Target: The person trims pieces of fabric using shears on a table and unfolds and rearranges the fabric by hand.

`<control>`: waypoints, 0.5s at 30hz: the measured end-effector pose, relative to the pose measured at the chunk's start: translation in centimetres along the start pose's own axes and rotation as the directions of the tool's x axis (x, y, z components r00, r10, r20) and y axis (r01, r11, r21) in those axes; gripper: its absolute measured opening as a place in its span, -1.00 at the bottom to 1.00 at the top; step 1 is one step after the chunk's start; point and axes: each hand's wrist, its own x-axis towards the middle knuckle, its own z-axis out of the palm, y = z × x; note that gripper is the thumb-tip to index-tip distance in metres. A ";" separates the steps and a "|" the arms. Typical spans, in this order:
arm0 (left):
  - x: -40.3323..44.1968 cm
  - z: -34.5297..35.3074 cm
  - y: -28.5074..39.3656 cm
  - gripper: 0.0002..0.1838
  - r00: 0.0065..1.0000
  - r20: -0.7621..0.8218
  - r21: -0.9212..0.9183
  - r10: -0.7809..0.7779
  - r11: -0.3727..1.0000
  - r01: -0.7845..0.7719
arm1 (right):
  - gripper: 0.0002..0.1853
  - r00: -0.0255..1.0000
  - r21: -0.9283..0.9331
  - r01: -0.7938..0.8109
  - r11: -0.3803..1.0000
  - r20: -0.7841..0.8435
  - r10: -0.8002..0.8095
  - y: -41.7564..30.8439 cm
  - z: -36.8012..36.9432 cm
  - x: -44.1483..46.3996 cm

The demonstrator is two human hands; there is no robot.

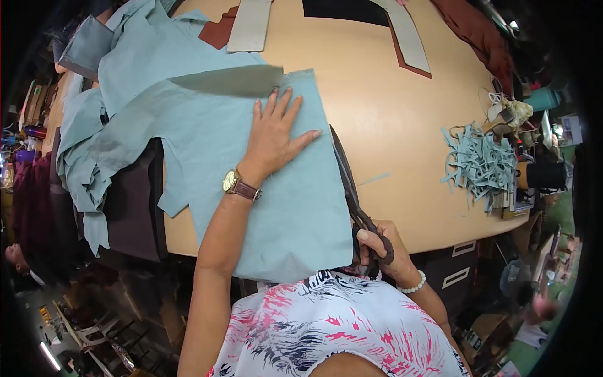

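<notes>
My left hand (276, 135) lies flat with fingers spread on a light blue, leather-like sheet (276, 207). Its fingertips are close to a folded-over flap (229, 81) that shows a duller grey-green side. In my right hand (383, 245) is a pair of large dark scissors (352, 198), with fingers and thumb through the handles. The blades point away from me along the sheet's right edge. A thin blue strip (375, 178) lies on the table just right of the blades. The sheet's near edge reaches my patterned shirt.
A heap of blue strips (480, 160) lies at the table's (377, 94) right. More blue material (132, 69) spreads to the left, partly over a dark chair-like surface (135, 201). Pale panels (250, 25) and brown pieces (218, 28) lie at the far side. Drawers (455, 276) sit below the right edge.
</notes>
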 end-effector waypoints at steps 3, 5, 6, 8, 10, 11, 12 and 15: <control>-0.1 -0.2 0.1 -0.28 1.000 0.012 -0.019 -0.005 1.000 0.005 | -0.63 1.000 -0.006 -0.004 1.000 -0.023 0.004 -0.7 0.6 0.5; -0.1 -0.1 0.0 -0.27 1.000 0.008 -0.023 -0.003 1.000 0.003 | -0.62 1.000 -0.020 -0.001 1.000 -0.029 0.000 -1.2 0.9 0.8; -0.1 0.0 -0.1 -0.27 1.000 0.002 -0.025 0.000 1.000 0.000 | -0.62 0.999 -0.025 -0.002 1.000 -0.033 0.001 -1.2 0.9 0.9; -0.1 0.2 -0.2 -0.26 1.000 0.001 -0.022 0.001 1.000 -0.001 | -0.62 0.999 -0.030 -0.006 1.000 -0.041 0.005 -1.1 1.0 1.2; -0.1 0.3 -0.2 -0.26 1.000 0.010 -0.015 -0.004 1.000 0.004 | -0.61 0.999 -0.019 -0.004 1.000 -0.048 0.003 -0.8 1.0 1.3; -0.2 0.3 -0.2 -0.25 1.000 0.012 -0.021 -0.009 1.000 0.009 | -0.61 0.999 -0.013 -0.005 1.000 -0.051 0.004 -0.6 1.0 1.3; -0.2 0.3 -0.2 -0.25 1.000 0.014 -0.026 -0.013 1.000 0.014 | -0.61 0.999 0.006 0.005 1.000 -0.053 -0.004 -0.4 1.0 1.3; -0.2 0.2 -0.2 -0.23 1.000 0.009 -0.022 -0.011 1.000 0.011 | -0.61 0.998 0.040 0.022 0.999 -0.055 -0.020 0.0 1.1 1.3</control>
